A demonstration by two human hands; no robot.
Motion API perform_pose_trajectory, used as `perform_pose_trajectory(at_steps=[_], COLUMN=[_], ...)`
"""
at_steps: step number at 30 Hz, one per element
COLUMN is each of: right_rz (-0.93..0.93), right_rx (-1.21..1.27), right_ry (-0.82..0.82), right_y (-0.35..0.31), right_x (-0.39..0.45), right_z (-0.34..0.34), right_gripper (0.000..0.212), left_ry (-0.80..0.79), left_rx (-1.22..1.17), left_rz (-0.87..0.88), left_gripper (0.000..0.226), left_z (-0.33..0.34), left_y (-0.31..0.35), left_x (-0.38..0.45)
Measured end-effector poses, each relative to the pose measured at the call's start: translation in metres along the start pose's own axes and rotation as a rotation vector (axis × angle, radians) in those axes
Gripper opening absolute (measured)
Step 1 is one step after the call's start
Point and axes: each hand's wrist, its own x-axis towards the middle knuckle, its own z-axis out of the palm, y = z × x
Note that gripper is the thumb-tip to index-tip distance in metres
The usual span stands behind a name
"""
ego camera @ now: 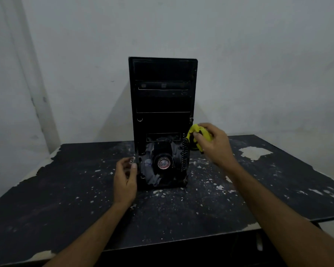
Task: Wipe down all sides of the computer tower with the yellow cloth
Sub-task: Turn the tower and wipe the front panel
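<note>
A black computer tower [162,105] stands upright in the middle of the table, its front panel facing me. My right hand [214,145] grips a bunched yellow cloth [198,132] right beside the tower's right edge, about a third of the way up. My left hand [125,178] is at the tower's lower left edge, thumb on the front corner and fingers curled toward the left side. The tower's side, back and top faces are hidden from here.
The tower stands on a black table [66,189] with a worn, chipped surface and pale flakes scattered over it. A white wall [258,64] rises close behind the tower. The table's front edge runs just below my forearms.
</note>
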Motion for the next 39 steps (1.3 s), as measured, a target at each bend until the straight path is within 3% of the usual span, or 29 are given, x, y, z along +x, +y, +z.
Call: perform_pose_trajectory(at_steps=[4, 8, 16, 23, 30, 39], right_rz=[-0.048, -0.064, -0.158, -0.228, -0.188, -0.220], right_rx=[-0.118, -0.332, -0.272, -0.520, -0.286, -0.176], right_ry=[-0.011, -0.135, 0.050, -0.026, -0.006, 0.128], right_y=[0.016, 0.042, 0.017, 0.017, 0.004, -0.024], right_x=[-0.010, -0.046, -0.008, -0.015, 0.005, 0.022], right_z=[0.010, 0.018, 0.012, 0.014, 0.011, 0.003], right_gripper=[0.016, 0.028, 0.023, 0.027, 0.024, 0.018], left_ry=[0.012, 0.014, 0.027, 0.032, 0.074, 0.054], left_rx=[-0.046, -0.075, -0.071, -0.052, -0.084, -0.118], left_rz=[-0.094, -0.146, -0.164, -0.175, -0.148, 0.081], left_gripper=[0.023, 0.027, 0.024, 0.029, 0.031, 0.038], left_z=[0.000, 0.000, 0.002, 0.001, 0.004, 0.006], left_y=[-0.003, -0.007, -0.010, -0.010, -0.003, 0.058], left_x=[0.003, 0.005, 0.007, 0.008, 0.014, 0.059])
